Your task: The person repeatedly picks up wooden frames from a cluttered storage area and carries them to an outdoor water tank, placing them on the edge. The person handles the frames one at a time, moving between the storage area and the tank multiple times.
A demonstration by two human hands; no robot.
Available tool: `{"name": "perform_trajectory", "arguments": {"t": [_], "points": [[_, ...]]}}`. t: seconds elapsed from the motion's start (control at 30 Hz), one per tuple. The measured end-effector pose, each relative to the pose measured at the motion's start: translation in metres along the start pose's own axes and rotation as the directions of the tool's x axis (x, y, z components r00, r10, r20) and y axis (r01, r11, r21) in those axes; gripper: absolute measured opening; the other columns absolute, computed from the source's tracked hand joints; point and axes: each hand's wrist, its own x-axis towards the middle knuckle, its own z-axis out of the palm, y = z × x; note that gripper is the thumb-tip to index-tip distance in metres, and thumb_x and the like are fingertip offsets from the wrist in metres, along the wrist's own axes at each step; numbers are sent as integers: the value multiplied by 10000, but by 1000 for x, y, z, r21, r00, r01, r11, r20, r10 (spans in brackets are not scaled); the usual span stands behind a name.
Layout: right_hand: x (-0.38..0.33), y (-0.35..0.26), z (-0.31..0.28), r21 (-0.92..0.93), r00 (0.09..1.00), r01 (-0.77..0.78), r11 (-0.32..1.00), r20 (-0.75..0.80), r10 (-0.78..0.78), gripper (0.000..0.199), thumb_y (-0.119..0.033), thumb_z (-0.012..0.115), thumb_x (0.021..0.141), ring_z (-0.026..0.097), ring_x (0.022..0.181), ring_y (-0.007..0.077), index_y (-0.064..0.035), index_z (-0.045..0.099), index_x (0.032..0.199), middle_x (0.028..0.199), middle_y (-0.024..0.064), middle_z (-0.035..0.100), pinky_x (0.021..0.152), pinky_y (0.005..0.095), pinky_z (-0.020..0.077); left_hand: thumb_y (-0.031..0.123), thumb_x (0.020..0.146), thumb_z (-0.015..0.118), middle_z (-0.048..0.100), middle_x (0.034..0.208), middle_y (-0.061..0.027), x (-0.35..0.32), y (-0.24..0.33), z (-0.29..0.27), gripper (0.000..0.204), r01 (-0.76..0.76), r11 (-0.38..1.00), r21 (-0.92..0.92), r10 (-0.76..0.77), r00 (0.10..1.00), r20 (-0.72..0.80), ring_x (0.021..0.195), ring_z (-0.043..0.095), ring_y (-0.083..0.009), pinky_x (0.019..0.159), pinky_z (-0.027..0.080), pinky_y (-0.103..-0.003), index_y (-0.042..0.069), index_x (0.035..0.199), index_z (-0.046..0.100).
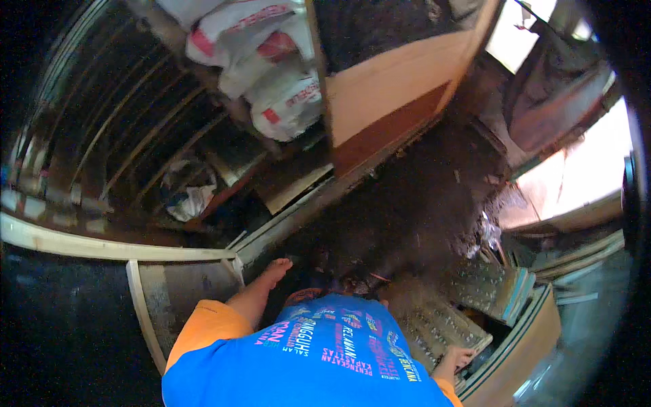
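Observation:
My left hand (274, 270) reaches forward past an orange sleeve, beside a pale wooden post. Its fingers look stretched out over the dark ground, with nothing visible in them. At the lower right, my right hand (458, 357) has its fingers curled at the near edge of a worn wooden board (434, 327), which has a speckled, rough surface. Its palm side is hidden. A second speckled board (478, 288) lies beyond, its layered edge facing right. A blue printed shirt (325, 359) fills the lower middle.
Along the right runs a curved tan wooden edge (522, 346). White sacks with red print (285, 102) are piled at the upper left, near a wooden partition (393, 88). Dark ground (400, 197) stretches ahead. A pale wooden rail (115, 249) crosses the left.

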Motion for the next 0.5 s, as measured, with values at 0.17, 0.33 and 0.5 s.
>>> {"name": "perform_trajectory", "arguments": {"t": [0.17,0.33,0.5], "points": [[28,-38,46,106,967,-58,993,-243,82,742,-286,564,808,453,1088,373,-179,157,1419,1305,190,331,888,492,400,389,833,639,601,1071,-42,-8,21,-60,464,73,993,-96,-91,975,-204,903,545,-182,750,444,-342,123,1203,555],[56,-46,62,-13,898,-49,999,-439,38,640,-277,533,819,469,1026,326,-239,240,1387,1216,125,423,809,490,414,459,813,635,571,990,-13,-36,-25,-88,411,48,879,-475,-224,920,-321,848,512,-173,656,412,-338,178,1108,576],[37,-77,5,61,966,69,996,-252,-51,791,-393,583,762,444,1119,365,-246,188,1431,1322,177,347,906,480,391,535,771,640,502,877,5,5,14,-136,506,-85,707,-702,-236,908,-347,773,482,-155,586,378,-321,167,1109,557]]}}
